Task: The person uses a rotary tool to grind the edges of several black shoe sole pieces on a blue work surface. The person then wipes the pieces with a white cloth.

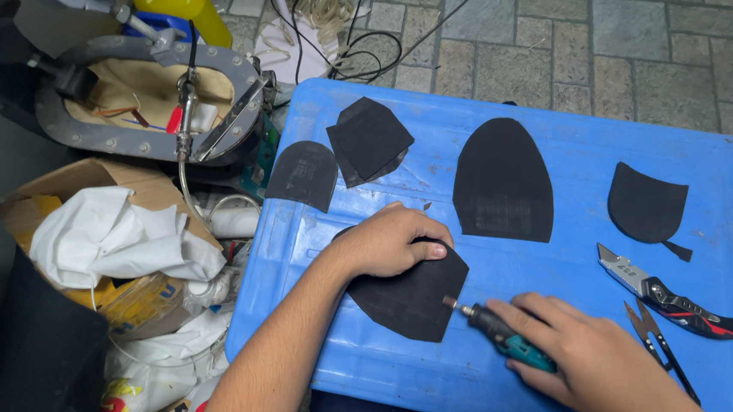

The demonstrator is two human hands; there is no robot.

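My left hand (390, 240) presses flat on a black rubber sole piece (412, 297) lying on a blue plastic table (546, 73). My right hand (587, 354) grips a small teal rotary tool (505, 338). Its tip touches the right edge of that black piece. Other black rubber cut-outs lie on the table: a rounded heel piece (302, 174), a stacked angular pair (368, 139), a large toe-shaped piece (502, 181) and a smaller one (647, 204).
A utility knife (669, 297) and thread snips (658, 345) lie at the table's right. To the left stand a cardboard box with white cloth (115, 232) and a grey oval press frame (153, 100). Cables cross the stone floor (628, 15).
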